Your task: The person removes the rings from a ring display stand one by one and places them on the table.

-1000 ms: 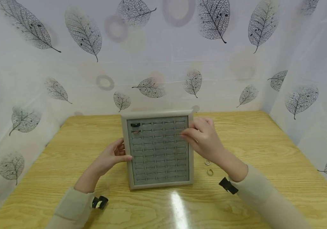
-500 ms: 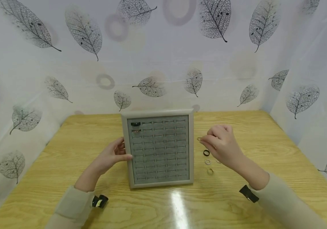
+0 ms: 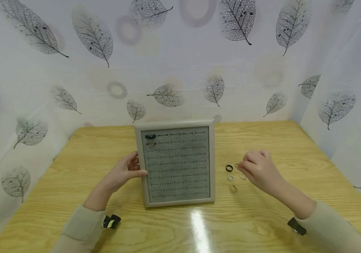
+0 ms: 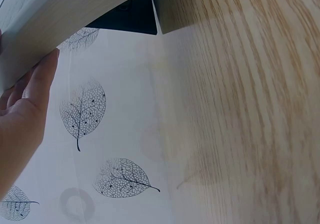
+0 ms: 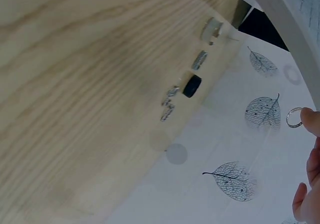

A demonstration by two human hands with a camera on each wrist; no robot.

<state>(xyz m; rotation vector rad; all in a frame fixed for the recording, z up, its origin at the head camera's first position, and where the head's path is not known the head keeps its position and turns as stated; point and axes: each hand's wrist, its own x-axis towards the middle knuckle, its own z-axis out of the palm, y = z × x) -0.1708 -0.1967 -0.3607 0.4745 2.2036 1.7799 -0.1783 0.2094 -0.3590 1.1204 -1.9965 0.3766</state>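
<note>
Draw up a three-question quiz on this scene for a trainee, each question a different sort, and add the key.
1. Multiple choice. What does the left hand grip?
A) The table
B) The side of the ring display
C) A gold-coloured ring

2. True or false. The fingers of the right hand hold nothing.

3. Fill in the blank. In the head view, the mounted black ring sits in the display's ____ row.

Key
1. B
2. False: the right wrist view shows a silver-coloured ring at the fingertips.
3. top
</note>
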